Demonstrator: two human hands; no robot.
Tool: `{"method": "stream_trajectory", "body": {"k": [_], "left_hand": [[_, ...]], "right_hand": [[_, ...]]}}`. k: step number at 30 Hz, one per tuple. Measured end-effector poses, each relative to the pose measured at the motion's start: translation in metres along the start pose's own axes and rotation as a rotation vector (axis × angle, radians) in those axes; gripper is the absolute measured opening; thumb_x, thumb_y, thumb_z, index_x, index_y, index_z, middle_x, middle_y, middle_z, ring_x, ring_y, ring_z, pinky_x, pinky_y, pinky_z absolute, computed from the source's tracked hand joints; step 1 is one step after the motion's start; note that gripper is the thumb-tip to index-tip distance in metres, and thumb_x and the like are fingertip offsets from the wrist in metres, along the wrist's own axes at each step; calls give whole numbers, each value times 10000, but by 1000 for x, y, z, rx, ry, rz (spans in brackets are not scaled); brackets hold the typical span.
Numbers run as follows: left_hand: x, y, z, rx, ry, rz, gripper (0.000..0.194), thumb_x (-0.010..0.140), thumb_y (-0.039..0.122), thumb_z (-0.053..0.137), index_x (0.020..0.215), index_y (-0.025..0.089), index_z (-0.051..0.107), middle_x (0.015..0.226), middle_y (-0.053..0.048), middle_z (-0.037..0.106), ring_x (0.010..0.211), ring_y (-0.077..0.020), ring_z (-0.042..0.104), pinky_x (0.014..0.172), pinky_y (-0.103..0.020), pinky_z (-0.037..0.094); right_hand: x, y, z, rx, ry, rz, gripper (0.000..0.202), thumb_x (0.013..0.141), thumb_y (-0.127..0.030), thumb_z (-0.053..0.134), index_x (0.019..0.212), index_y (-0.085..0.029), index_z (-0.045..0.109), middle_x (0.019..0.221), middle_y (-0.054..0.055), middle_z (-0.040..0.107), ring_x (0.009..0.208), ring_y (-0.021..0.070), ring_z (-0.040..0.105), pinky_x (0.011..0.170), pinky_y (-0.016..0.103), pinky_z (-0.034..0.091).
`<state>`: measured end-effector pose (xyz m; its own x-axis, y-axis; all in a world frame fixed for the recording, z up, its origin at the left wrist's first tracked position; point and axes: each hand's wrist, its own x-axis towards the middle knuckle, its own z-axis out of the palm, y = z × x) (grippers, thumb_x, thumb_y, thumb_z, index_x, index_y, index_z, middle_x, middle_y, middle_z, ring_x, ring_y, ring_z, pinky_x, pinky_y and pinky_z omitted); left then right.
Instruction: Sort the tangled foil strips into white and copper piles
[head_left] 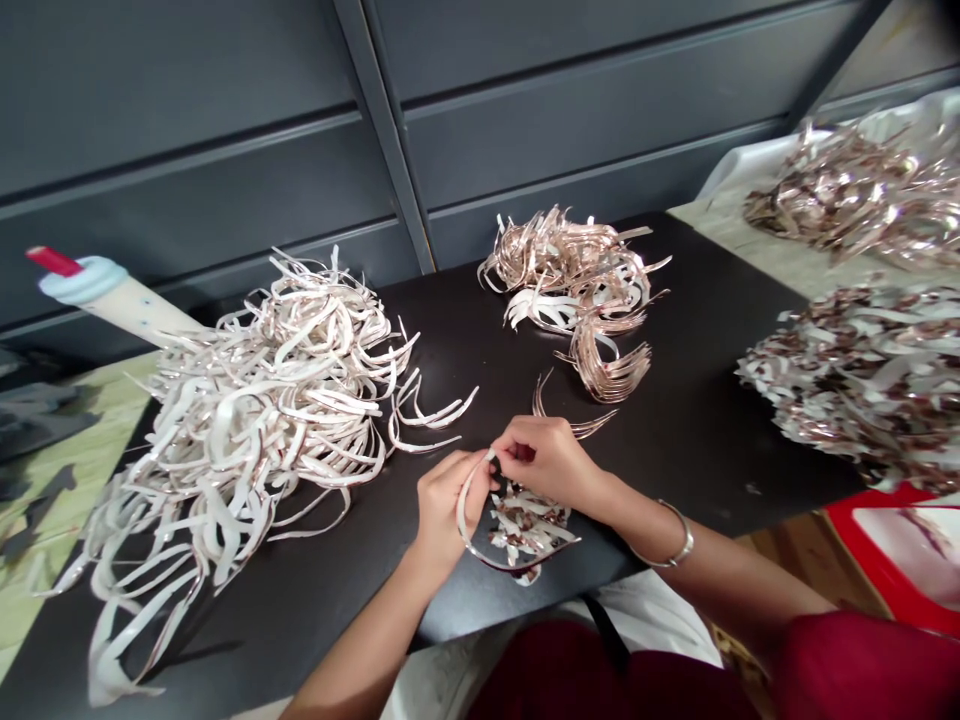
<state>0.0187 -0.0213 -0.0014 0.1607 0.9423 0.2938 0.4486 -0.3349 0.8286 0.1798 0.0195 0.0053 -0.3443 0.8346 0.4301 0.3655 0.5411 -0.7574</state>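
Note:
My left hand point(448, 510) is closed in a pinch on the end of a white curved strip point(480, 557) with a shiny edge, which bows down toward me. The fingers of my right hand point(553, 462) pinch at that same end, close against my left fingertips. Below both hands lies a small heap of short white and rose-gold pieces point(529, 522). To the left spreads a large tangled pile of white strips point(277, 400). Beyond my right hand are bundles of shiny rose-gold strips point(577, 260), with a few loose ones beside my knuckles.
All this rests on a black tabletop point(675, 320). A big mound of cut pieces point(862, 380) sits at right, with more shiny strips point(862, 195) behind it. A pale cup point(127, 300) with a red stick leans at left. Dark panelling point(585, 100) borders the far side.

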Motion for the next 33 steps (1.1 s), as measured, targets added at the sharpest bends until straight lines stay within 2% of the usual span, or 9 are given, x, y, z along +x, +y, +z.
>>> {"method": "stream_trajectory", "body": {"k": [4,7,12,16,19,21,27,30,33], "left_hand": [[0,0,0,34,25,-11,229,868,185,507,980,201,706,704,-22,646,628,-139,605,628,-236,460],[-1,3,0,91,30,35,242,868,178,499,990,203,706,730,-33,656,656,-150,607,651,-247,464],[-1,8,2,116,29,44,245,870,188,493,982,187,711,804,-66,680,701,-164,618,678,-261,475],[3,9,0,-103,39,-75,220,865,248,521,888,163,722,665,-37,657,592,-135,607,602,-234,482],[4,9,-4,-323,64,-228,242,854,313,542,852,148,719,623,-21,650,509,-110,594,529,-209,479],[5,9,-7,-360,79,-274,250,840,335,560,866,144,718,631,-20,653,497,-106,593,513,-205,477],[8,12,-14,-260,13,-250,261,812,347,588,706,140,706,553,-20,626,497,-108,571,537,-215,447],[10,11,-12,-493,-44,-400,302,794,375,604,633,129,668,481,-11,587,443,-90,528,479,-200,397],[11,7,-8,-759,-66,-568,333,723,432,663,610,120,639,444,16,528,364,-57,435,385,-184,280]], "right_hand": [[-1,2,-1,-34,-18,-98,166,825,-125,524,726,-152,654,628,13,596,537,96,516,515,198,404],[-3,0,2,-258,-19,-208,242,864,-124,471,679,-153,624,639,39,593,592,130,527,560,236,413],[-4,-6,7,-523,-2,-257,261,819,-80,452,588,-156,549,614,58,541,603,163,487,527,270,367],[2,-6,4,-106,63,26,116,702,-90,512,612,-154,547,593,7,523,542,112,464,507,232,367],[6,-3,1,374,-29,339,55,695,-181,561,651,-147,567,559,-29,503,475,72,423,447,194,345],[7,-1,-1,584,-119,446,136,720,-273,587,698,-138,593,583,-21,523,478,73,429,430,191,350],[8,0,-5,443,-112,336,177,719,-299,683,696,-127,652,648,5,568,579,94,485,525,212,389],[8,1,-6,475,-159,287,193,767,-310,659,686,-135,653,631,0,573,524,83,473,476,204,372],[6,1,-4,501,-129,107,230,796,-335,656,678,-138,651,655,16,603,551,93,517,498,207,406]]}}
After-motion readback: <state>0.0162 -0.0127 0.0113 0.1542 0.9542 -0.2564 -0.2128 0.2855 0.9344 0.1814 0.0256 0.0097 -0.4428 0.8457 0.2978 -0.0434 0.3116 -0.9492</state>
